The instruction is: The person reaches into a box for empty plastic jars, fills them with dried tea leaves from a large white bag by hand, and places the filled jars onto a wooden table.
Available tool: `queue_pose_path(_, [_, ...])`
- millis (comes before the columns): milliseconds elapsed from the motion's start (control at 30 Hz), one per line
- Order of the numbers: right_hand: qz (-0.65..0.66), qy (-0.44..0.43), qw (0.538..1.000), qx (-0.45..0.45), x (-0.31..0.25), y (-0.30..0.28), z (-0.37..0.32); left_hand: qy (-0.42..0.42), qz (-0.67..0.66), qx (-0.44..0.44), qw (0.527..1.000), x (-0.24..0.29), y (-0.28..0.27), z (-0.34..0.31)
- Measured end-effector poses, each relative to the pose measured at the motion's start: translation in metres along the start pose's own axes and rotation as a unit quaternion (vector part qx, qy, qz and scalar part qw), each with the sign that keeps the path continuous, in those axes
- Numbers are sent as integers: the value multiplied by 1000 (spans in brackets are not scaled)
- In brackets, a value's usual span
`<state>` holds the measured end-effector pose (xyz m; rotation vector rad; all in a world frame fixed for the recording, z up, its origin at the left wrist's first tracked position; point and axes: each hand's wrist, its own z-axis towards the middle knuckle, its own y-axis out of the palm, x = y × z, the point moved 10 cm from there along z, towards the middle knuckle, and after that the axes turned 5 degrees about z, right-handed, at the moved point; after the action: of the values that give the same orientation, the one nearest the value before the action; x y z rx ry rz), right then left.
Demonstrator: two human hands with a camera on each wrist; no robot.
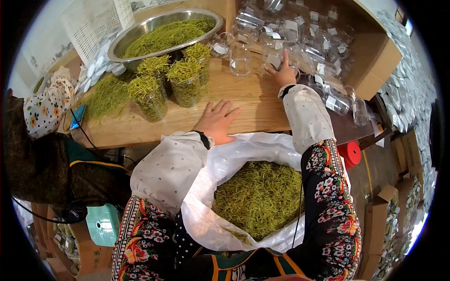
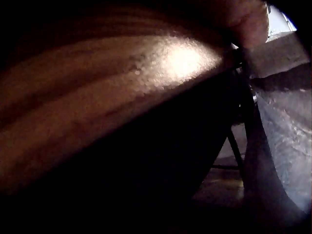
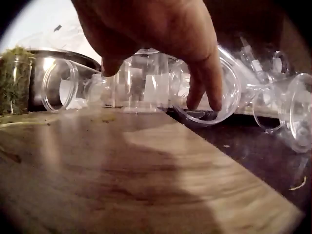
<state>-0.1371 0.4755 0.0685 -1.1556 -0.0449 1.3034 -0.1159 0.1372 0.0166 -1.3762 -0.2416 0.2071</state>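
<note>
My left hand (image 1: 218,121) lies flat with spread fingers on the front edge of the wooden table (image 1: 253,110), holding nothing. In the left wrist view, part of a hand (image 2: 251,24) shows at the top, dark and blurred. Over the clear empty jars my right hand (image 1: 283,74) reaches with its index finger extended. The right wrist view has the right hand (image 3: 161,34) above a jar lying on its side (image 3: 229,92), two fingertips at its mouth and the thumb apart; whether they touch it I cannot tell. An upright jar (image 1: 240,61) stands just left of that hand.
Several jars filled with green-yellow strands (image 1: 186,89) stand beside a steel basin (image 1: 115,56). A white-lined sack (image 1: 197,196) of strands sits below the table. Loose jars fill a cardboard box (image 1: 379,61) at right. Another person's sleeve (image 1: 49,105) is at left.
</note>
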Motion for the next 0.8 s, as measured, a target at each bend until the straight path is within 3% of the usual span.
queue_pose_path(133, [-74,13,997,-8,-28,-5,-3,-1,-2,1,1000,-2,1,-1])
queue_pose_path(300, [25,-79,994,75,-46,-21,9,-1,-8,-4,1000,-1,-1,-1])
queue_pose_path(333, [21,-81,994,75,-43,-21,9,0,-12,-1,1000,0,-2,-1])
queue_pose_path(400, [-3,-36,999,-18,-33,-6,9,-6,-4,-23,1000,-1,-1,-1])
queue_pose_path(567, [75,-70,994,33,-24,-28,-12,-5,-3,-29,1000,-1,0,-1])
queue_pose_path(633, [137,-27,990,-7,-29,-48,-26,-8,2,-35,999,-1,2,-2])
queue_pose_path(700, [130,-46,990,-18,-59,-89,-53,-11,9,-33,999,-2,2,-1])
queue_pose_path(800, [266,-4,931,-251,-82,-107,-107,-10,4,-24,1000,-2,-2,-3])
